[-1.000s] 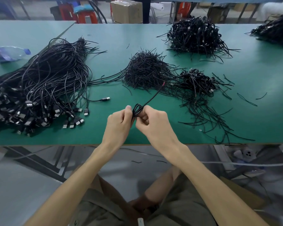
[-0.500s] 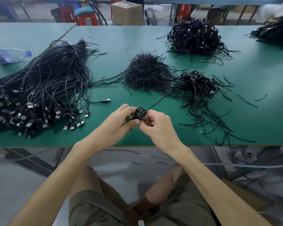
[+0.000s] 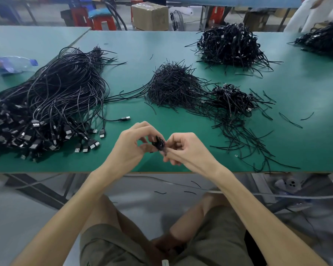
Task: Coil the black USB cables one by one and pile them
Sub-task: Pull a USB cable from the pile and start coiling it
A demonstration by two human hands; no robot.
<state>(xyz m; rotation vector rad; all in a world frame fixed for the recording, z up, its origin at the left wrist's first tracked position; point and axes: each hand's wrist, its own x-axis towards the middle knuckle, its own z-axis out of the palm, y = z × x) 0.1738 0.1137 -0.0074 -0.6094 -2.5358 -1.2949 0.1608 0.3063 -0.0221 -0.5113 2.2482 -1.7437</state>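
Note:
A small coiled black USB cable [image 3: 159, 144] sits between my two hands just above the green table's [image 3: 135, 47] near edge. My left hand [image 3: 131, 146] curls its fingers round the coil's left side. My right hand [image 3: 186, 150] pinches the coil from the right. A big heap of uncoiled black USB cables [image 3: 46, 104] with silver plugs lies at the left. A small pile of coiled cables [image 3: 233, 98] lies right of centre, beside a mound of short black ties [image 3: 171, 87].
A larger pile of coiled cables [image 3: 229, 47] sits at the back, another pile [image 3: 323, 41] at the far right. Loose ties [image 3: 244, 135] are strewn right of my hands. A plastic bottle [image 3: 10, 64] lies at the left. A cardboard box [image 3: 150, 15] stands beyond the table.
The cable's trailing tail toward the tie mound has been wound in; the coil is now tight and compact. My hands stayed near the front edge, the left fingers curling more around it.

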